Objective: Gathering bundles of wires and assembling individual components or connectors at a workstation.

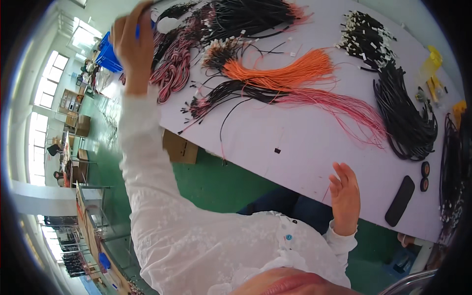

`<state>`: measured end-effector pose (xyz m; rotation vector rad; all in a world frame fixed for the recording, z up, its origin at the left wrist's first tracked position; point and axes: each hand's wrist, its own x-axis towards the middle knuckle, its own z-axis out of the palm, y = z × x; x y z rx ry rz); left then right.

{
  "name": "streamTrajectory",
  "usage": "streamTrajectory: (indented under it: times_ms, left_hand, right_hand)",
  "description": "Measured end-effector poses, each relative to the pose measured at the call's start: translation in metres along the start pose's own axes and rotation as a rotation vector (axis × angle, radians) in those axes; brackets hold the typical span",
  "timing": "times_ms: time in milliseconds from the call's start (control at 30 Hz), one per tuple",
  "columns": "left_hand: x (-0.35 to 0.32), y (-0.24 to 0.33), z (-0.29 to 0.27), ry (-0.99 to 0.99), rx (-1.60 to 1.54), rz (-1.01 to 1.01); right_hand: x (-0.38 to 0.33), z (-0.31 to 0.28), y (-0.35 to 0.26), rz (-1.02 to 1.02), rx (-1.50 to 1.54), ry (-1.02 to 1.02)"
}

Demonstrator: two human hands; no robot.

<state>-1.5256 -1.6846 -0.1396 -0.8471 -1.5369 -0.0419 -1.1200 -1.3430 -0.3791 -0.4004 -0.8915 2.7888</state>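
My left hand is raised at the far left corner of the table, its fingers curled together near the upper edge of the view. A thin dark strand runs by its fingertips, but what the fingers hold is hidden. Beside it lie bundles of red-and-black twisted wire. My right hand hovers over the near table edge, fingers loosely apart and holding nothing I can see. A thin red wire end shows close to its fingers. Farther in lie a bundle of orange wires and a bundle of pink-and-black wires.
Black cables with white connectors and a coiled black bundle lie at the right of the white table. Nearby are a black oblong case, two small black rolls and yellow tools. A cardboard box stands below the edge.
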Motion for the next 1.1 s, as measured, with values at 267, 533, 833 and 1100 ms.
streamTrajectory:
  times_ms: [267, 533, 833, 1100]
  left_hand:
    - [-0.054, 0.065, 0.356, -0.584, 0.006, -0.207]
    - [-0.126, -0.013, 0.352, -0.587, -0.947, -0.744]
    - [-0.217, 0.138, -0.031, -1.110, -0.568, -0.573]
    - [-0.183, 0.247, -0.126, -0.915, -1.117, -1.545]
  right_hand:
    - [0.015, -0.014, -0.017, 0.058, -0.310, 0.295]
    - [0.000, -0.023, -0.012, 0.106, -0.307, 0.253]
    - [-0.023, 0.000, 0.016, 0.073, -0.337, 0.148]
    - [0.013, 0.080, 0.091, 0.305, -0.503, -0.175]
